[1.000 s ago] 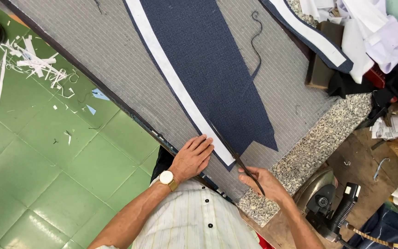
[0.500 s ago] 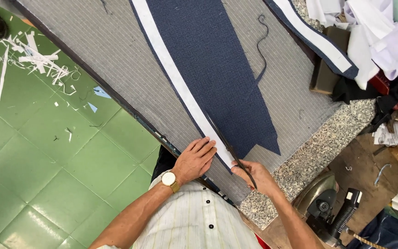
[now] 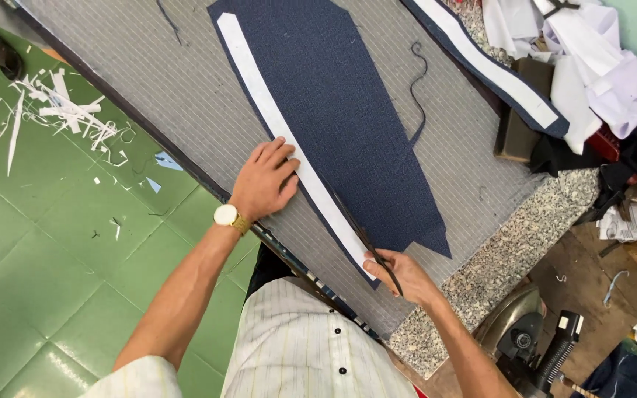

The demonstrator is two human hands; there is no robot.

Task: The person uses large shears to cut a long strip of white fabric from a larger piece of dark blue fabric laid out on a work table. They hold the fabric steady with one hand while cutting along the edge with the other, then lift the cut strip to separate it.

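Navy patterned fabric panel (image 3: 348, 125) with its white interfacing strip (image 3: 289, 147) lies on the grey-covered worktop (image 3: 149, 81); left hand (image 3: 263, 180) presses spread flat, right hand (image 3: 399, 274) grips dark scissors (image 3: 366, 236).

Our left hand (image 3: 263, 180) lies flat, palm down, fingers stretched forward and slightly spread, with the wrist straight and the bare forearm running back toward our body. Our right hand (image 3: 399, 274) sits closer in, fingers curled into a closed grip, thumb on top, the forearm angled out to the right from a bent elbow.
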